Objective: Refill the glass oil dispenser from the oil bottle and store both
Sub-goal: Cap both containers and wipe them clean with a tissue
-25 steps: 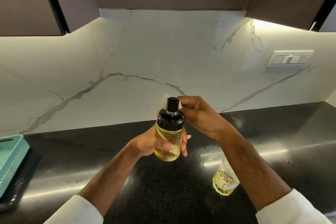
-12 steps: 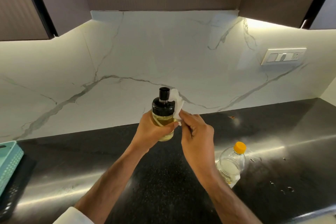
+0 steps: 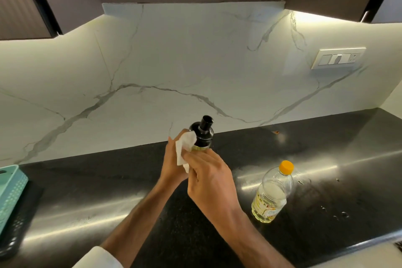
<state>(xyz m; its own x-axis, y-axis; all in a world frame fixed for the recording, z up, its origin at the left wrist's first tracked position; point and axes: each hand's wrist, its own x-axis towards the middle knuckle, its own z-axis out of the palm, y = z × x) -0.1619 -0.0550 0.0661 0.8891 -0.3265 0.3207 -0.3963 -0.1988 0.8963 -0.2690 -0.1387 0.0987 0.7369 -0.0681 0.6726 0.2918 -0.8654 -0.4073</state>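
head view | worn high, looking forward and down | faces marble backsplash (image 3: 195, 67) across black counter (image 3: 326, 159) | hands close, centre frame | single view, nothing shared

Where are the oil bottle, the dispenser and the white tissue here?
oil bottle (image 3: 272, 193): head view, clear body.
dispenser (image 3: 203, 135): head view, black cap.
white tissue (image 3: 183, 148): head view, middle of sheet.

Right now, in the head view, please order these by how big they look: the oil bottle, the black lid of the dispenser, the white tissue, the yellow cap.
1. oil bottle
2. black lid and white tissue: these look alike, and hands hide part of the tissue, so I do not rank them
3. yellow cap
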